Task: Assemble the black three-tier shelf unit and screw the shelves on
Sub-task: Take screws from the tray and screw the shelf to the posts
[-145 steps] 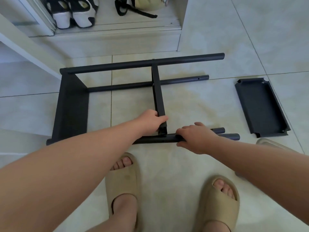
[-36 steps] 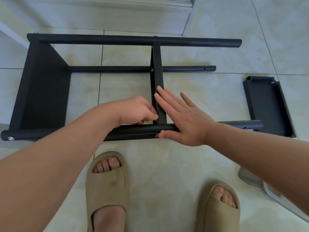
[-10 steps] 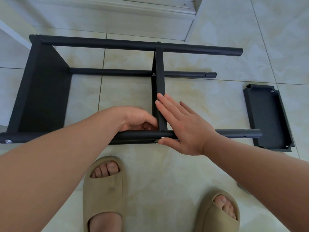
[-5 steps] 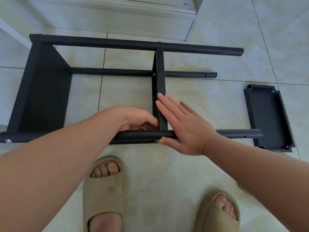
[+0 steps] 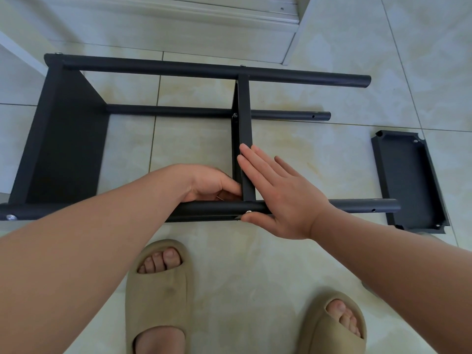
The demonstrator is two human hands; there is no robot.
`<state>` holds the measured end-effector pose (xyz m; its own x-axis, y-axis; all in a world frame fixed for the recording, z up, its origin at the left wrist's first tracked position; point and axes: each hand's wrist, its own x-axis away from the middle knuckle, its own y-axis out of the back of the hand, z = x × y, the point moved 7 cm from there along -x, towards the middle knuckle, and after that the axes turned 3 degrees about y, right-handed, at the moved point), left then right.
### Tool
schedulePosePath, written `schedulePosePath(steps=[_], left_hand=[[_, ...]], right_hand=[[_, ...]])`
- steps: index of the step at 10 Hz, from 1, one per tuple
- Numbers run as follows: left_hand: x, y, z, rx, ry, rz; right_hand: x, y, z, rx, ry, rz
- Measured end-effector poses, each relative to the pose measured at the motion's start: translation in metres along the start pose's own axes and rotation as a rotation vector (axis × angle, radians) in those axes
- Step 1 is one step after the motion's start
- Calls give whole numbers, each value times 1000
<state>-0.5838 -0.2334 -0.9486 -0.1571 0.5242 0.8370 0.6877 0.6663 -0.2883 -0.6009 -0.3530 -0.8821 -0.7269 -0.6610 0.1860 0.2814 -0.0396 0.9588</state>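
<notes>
Pale glossy tiled floor (image 5: 306,264), white door sill (image 5: 204,14) at the far edge. Black metal three-tier shelf unit (image 5: 66,149) lies on its side on the tiles, four round tube posts running left to right, end shelf fixed at the left. Thin black middle shelf panel (image 5: 244,111) spans from the far post to the near tube post (image 5: 357,205). Left hand (image 5: 212,183) sits at the corner where that panel meets the near post, fingers curled in; can't tell what, if anything, they pinch. Right hand (image 5: 283,198) is flat, straight fingers (image 5: 252,162) pressed along the panel's right face, palm over the near post, thumb beside a small silver screw head (image 5: 247,212). Loose black shelf tray (image 5: 406,180) lies flat on the tiles at the right, just beyond the post ends. Two tan foam slide sandals (image 5: 158,297) on the person's feet, near edge.
</notes>
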Motion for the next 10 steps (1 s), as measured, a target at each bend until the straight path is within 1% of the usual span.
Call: schedulePosePath(steps=[1, 3, 4, 5, 6, 8, 9, 10], left_hand=[[-2, 1, -2, -18, -37, -16], [1, 1, 0, 79, -15, 38], [0, 0, 1, 60, 16, 45], [-4, 2, -1, -20, -26, 4], [-5, 3, 0, -5, -43, 7], [-2, 1, 1, 78, -22, 79], [-3, 0, 2, 25, 25, 78], [-4, 2, 1, -61, 9, 17]], right_hand=[[0, 0, 0, -1, 0, -4], [0, 0, 0, -1, -2, 1], [0, 0, 0, 2, -3, 6], [0, 0, 0, -2, -3, 6], [0, 0, 0, 2, -2, 5], [0, 0, 0, 3, -3, -1], [0, 0, 0, 6, -4, 2], [0, 1, 0, 6, -4, 4]])
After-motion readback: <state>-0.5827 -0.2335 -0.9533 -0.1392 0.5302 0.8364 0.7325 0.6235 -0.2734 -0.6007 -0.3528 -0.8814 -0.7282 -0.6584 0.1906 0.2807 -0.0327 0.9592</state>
